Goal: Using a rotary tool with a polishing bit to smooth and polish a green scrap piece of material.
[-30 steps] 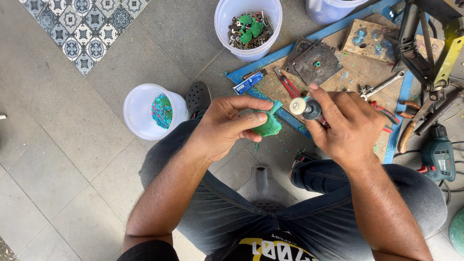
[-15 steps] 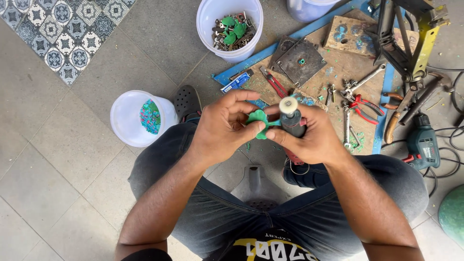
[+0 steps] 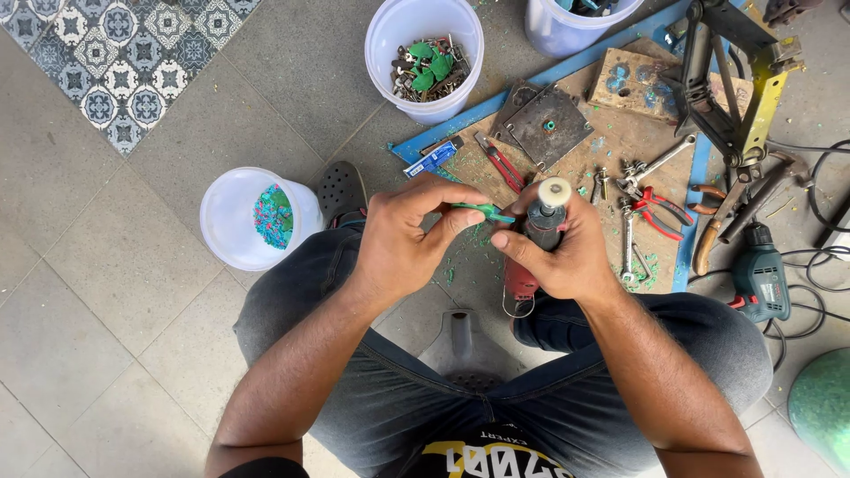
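A white bucket (image 3: 237,232) of green chips stands leftmost, then the left hand (image 3: 403,239) pinches a thin green piece (image 3: 478,211) against the red rotary tool (image 3: 534,239) gripped by the right hand (image 3: 571,252), near a small blue package (image 3: 434,159).

Grey tiled floor (image 3: 133,354) carries a wooden work board (image 3: 620,142); two white buckets (image 3: 425,53) stand beside it. On the board lie red pliers (image 3: 660,204), a wrench (image 3: 655,164) and a metal plate (image 3: 544,124); a green drill (image 3: 760,274) lies off its right edge.

Makeshift floor workshop
Pliers (image 3: 662,203), a drill (image 3: 758,276) and a scissor jack (image 3: 739,84) crowd a wooden board (image 3: 611,146) on tiled floor (image 3: 115,292).
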